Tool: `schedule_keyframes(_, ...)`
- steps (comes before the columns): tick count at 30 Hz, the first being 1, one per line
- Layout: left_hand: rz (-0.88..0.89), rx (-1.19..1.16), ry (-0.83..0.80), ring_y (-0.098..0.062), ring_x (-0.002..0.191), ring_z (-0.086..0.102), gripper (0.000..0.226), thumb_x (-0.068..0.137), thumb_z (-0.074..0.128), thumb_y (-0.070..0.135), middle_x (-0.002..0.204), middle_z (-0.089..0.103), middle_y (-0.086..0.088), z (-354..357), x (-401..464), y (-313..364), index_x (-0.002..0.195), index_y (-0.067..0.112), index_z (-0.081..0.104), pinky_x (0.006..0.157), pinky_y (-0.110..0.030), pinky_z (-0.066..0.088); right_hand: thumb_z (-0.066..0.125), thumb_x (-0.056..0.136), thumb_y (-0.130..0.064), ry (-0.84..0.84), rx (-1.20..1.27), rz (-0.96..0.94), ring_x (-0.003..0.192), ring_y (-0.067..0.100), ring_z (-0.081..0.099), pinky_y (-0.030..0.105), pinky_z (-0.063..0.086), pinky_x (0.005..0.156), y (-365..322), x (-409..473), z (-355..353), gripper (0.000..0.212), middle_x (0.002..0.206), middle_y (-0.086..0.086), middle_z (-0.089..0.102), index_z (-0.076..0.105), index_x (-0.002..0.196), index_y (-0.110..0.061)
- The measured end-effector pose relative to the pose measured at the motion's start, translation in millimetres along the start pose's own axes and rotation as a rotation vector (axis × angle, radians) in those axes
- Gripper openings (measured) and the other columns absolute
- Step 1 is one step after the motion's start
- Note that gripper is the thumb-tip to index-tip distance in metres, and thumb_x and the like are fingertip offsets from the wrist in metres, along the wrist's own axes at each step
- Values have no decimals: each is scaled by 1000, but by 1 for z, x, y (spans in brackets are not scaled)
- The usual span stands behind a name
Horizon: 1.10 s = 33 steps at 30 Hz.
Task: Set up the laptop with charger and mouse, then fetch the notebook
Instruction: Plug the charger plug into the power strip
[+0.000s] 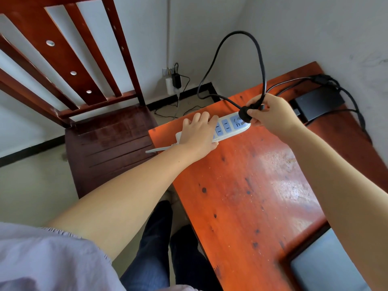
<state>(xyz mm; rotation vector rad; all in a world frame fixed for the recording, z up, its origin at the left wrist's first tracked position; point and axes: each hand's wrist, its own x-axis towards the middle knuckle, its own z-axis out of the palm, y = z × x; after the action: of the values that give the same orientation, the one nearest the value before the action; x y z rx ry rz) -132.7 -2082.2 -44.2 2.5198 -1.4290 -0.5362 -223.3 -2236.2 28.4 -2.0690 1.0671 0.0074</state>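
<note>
Charging comes first: my right hand pinches the black round charger plug at the white plastic power strip. My left hand presses the strip flat; mouse and notebook remain.

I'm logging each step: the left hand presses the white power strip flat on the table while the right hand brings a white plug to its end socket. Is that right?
Not quite: the plug is black, not white, as is its cord. The head view shows it. The rest holds: the left hand presses the white power strip flat on the table while the right hand brings the plug to the end socket.
</note>
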Motion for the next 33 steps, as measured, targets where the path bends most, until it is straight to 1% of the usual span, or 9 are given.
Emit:
schedule_keyframes(3, 0, -9, 6, -25, 122, 37, 71, 87, 59, 39, 132, 40, -6, 0, 0, -1, 145, 17, 25, 95, -39, 33, 57, 87, -1, -19, 46, 5, 68, 18, 66, 41, 59, 79, 5, -2, -2, 17, 88, 11, 66, 62, 96, -14)
schedule_keyframes(8, 1, -11, 12, -25, 122, 37, 71, 87, 59, 39, 132, 40, -6, 1, 0, -1, 145, 16, 25, 96, -39, 33, 59, 87, -3, -8, 52, -14, 79, 20, 69, 44, 57, 83, 7, -4, 2, 17, 84, 0, 65, 63, 98, -15)
schedule_keyframes(12, 3, -3, 16, -25, 122, 37, 72, 87, 59, 39, 132, 40, -6, 2, -1, -1, 145, 16, 25, 96, -39, 32, 58, 87, -5, 11, 30, -23, 81, 18, 69, 40, 57, 83, 7, -7, 5, 16, 84, -5, 64, 61, 98, -16)
schedule_keyframes(16, 5, 4, 20, -25, 122, 37, 71, 87, 58, 40, 132, 41, -6, 2, 0, -1, 145, 17, 25, 96, -39, 33, 57, 88, -4, 43, -24, -53, 74, 17, 67, 33, 56, 80, 2, -11, 9, 16, 85, 2, 65, 59, 95, -18)
schedule_keyframes(18, 4, 5, 23, -26, 122, 37, 71, 87, 58, 40, 132, 41, -6, 1, 0, -1, 145, 17, 25, 96, -39, 33, 56, 88, -4, 37, -67, -79, 76, 20, 66, 29, 54, 77, -3, -11, 10, 16, 91, 6, 65, 60, 96, -16)
schedule_keyframes(21, 0, 4, 22, -25, 122, 37, 69, 87, 58, 40, 132, 41, -6, 2, 0, -1, 144, 18, 26, 95, -39, 33, 57, 87, -3, 22, -155, -112, 75, 20, 64, 18, 49, 67, -10, -7, 12, 15, 95, 6, 63, 62, 98, -12)
schedule_keyframes(24, 3, 0, 19, -25, 122, 37, 69, 87, 58, 40, 131, 41, -6, 2, 0, -1, 144, 18, 26, 96, -39, 33, 57, 87, -4, 37, -171, -110, 78, 21, 65, 17, 49, 66, -8, -9, 15, 14, 99, 6, 62, 61, 98, -12)
schedule_keyframes(28, 8, -13, 22, -25, 122, 37, 70, 87, 59, 39, 131, 41, -6, 2, 0, -2, 144, 18, 26, 96, -39, 32, 57, 87, 0, 101, -145, -136, 79, 23, 64, 9, 44, 59, -1, -14, 21, 15, 98, 3, 57, 60, 92, -15)
schedule_keyframes(33, 2, -1, 20, -25, 122, 37, 69, 87, 57, 40, 132, 40, -6, 2, 1, -1, 145, 18, 25, 96, -39, 33, 57, 87, -3, 45, -144, -105, 77, 21, 64, 9, 44, 57, -5, -5, 16, 14, 98, 4, 60, 61, 96, -12)
